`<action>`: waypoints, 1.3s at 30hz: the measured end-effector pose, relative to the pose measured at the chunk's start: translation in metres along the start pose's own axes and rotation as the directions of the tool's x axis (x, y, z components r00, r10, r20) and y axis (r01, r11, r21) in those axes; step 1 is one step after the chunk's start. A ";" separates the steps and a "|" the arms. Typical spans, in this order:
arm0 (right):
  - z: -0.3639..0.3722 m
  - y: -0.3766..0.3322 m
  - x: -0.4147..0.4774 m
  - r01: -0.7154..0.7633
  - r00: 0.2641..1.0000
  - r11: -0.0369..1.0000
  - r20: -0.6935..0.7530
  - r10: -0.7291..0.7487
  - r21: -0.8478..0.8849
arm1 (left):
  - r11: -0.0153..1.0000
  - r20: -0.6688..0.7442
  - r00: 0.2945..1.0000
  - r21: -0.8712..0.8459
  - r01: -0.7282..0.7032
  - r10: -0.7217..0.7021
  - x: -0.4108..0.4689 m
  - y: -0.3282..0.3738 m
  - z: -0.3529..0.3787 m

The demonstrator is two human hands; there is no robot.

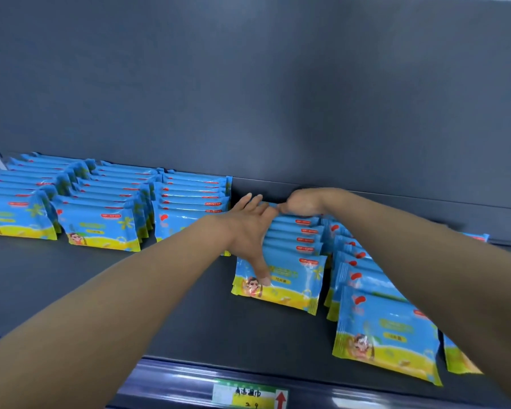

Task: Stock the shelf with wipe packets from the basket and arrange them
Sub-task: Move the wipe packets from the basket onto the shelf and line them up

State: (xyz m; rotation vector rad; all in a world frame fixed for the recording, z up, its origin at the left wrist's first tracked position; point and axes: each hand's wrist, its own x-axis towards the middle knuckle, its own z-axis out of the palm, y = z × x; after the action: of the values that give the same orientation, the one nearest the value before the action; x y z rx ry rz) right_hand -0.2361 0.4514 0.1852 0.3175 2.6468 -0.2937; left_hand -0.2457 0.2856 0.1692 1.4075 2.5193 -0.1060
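Six rows of wipe packets (101,228) stand on edge on the dark grey shelf (130,290), blue-and-yellow fronts facing out. Three rows sit together at far left, close to the back panel (248,84). Then a gap of bare shelf, then the fourth row (292,249) mid-frame with both hands on it. Fifth row (375,320) is just beside it on the right and runs further forward towards the shelf lip. Sixth row (459,360) is mostly hidden behind the right forearm, only a front corner and the back end showing

Left hand (248,231): wide, fingers straight and spread over the tops of the fourth row, reaching toward the back. Thumb (263,274) is stretched down, pressing the face of that row's front packet (281,287). Nothing pinched or wrapped

Right hand (303,202): at the back end of the same row, wrist bent, fingers curled down out of sight behind the rearmost packets. Cannot tell whether it grips a packet or only pushes on the stack. It meets the left hand's fingertips there

Front packet of the fourth row sits slightly skewed to the shelf edge

Shelf lip carries a blue edge strip (174,376) with a green-and-yellow price label (245,395) and a red arrow (281,399) beside it
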 end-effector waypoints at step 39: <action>-0.018 0.009 -0.012 0.176 0.942 0.942 -0.326 -0.078 0.284 | 0.960 -0.347 0.936 0.243 0.140 -0.049 -0.001 0.004 0.002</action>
State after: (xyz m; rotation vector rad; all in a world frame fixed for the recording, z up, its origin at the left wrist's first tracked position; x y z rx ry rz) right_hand -0.2307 0.4623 0.2048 0.3110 2.9359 -0.7663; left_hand -0.2416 0.2863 0.1681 1.5108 2.9504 -0.2461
